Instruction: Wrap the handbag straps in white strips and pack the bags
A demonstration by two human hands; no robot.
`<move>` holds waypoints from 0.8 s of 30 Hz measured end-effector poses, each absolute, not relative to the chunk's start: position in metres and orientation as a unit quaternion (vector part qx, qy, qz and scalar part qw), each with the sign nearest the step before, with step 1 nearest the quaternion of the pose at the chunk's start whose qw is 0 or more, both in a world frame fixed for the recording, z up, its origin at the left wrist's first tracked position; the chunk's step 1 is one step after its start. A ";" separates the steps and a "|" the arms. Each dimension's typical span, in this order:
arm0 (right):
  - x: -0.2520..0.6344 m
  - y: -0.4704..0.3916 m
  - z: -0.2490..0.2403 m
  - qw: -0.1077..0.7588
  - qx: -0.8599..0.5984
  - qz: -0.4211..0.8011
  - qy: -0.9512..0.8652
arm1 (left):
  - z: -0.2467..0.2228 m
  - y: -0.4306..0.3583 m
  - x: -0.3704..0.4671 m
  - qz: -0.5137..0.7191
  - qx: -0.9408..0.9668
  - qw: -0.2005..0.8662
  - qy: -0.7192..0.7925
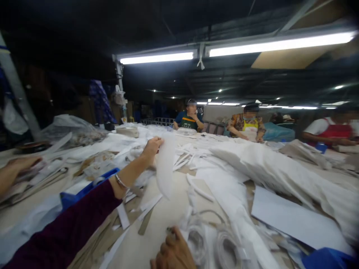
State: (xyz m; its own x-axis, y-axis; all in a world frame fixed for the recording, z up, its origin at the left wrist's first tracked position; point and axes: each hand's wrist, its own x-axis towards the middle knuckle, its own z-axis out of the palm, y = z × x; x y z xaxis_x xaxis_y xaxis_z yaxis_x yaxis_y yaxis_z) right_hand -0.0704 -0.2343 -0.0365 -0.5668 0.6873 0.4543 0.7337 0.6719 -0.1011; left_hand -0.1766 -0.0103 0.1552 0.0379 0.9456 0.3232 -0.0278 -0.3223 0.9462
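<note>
My left hand (152, 146), its arm in a purple sleeve with a bangle at the wrist, pinches the top edge of a thin, white, curved sheet piece (166, 168). The piece hangs down over the work table, its lower end pointed. At the bottom middle, my right hand (174, 249) is closed with curled fingers low over the table. A small dark tip shows at its thumb, too blurred to name. Just right of that hand lie rolls of pale strip (226, 246). Narrow white offcuts (150, 207) lie between my hands.
A blue tray (68, 200) sits beneath my left forearm. At the far left is another person's hand (24, 164). Heaped white cloth (269, 160) and a white board (291, 215) cover the right side. Several people work across the table (165, 220).
</note>
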 end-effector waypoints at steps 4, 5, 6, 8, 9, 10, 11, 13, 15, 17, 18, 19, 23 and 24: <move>-0.072 -0.244 -0.033 0.260 -0.417 -0.037 -0.870 | 0.107 -0.083 -0.247 0.484 0.544 0.504 0.464; -0.071 -0.246 -0.028 0.263 -0.412 -0.027 -0.872 | 0.092 -0.100 -0.260 0.463 0.530 0.527 0.476; -0.069 -0.249 -0.022 0.265 -0.407 -0.016 -0.874 | 0.076 -0.117 -0.270 0.445 0.516 0.550 0.483; -0.067 -0.253 -0.010 0.264 -0.392 0.009 -0.881 | 0.047 -0.148 -0.285 0.424 0.483 0.601 0.475; -0.066 -0.255 -0.004 0.261 -0.384 0.022 -0.885 | 0.035 -0.162 -0.289 0.421 0.459 0.632 0.461; -0.065 -0.256 0.002 0.260 -0.376 0.032 -0.889 | 0.024 -0.174 -0.292 0.423 0.428 0.666 0.442; -0.064 -0.258 0.007 0.261 -0.370 0.038 -0.891 | 0.016 -0.185 -0.294 0.424 0.388 0.703 0.420; -0.062 -0.260 0.015 0.265 -0.366 0.044 -0.891 | 0.005 -0.204 -0.298 0.404 0.301 0.774 0.384; -0.061 -0.261 0.021 0.267 -0.372 0.048 -0.888 | -0.002 -0.218 -0.301 0.363 0.233 0.823 0.368; -0.058 -0.262 0.024 0.258 -0.380 0.051 -0.887 | -0.006 -0.228 -0.305 0.336 0.199 0.843 0.371; -0.057 -0.263 0.025 0.251 -0.381 0.052 -0.888 | -0.007 -0.232 -0.307 0.333 0.189 0.845 0.372; -0.056 -0.263 0.025 0.246 -0.380 0.052 -0.890 | -0.008 -0.235 -0.307 0.338 0.181 0.846 0.371; -0.051 -0.265 0.029 0.241 -0.375 0.055 -0.893 | -0.010 -0.240 -0.302 0.404 0.175 0.834 0.333; -0.049 -0.265 0.030 0.246 -0.372 0.051 -0.893 | -0.009 -0.241 -0.299 0.415 0.186 0.832 0.317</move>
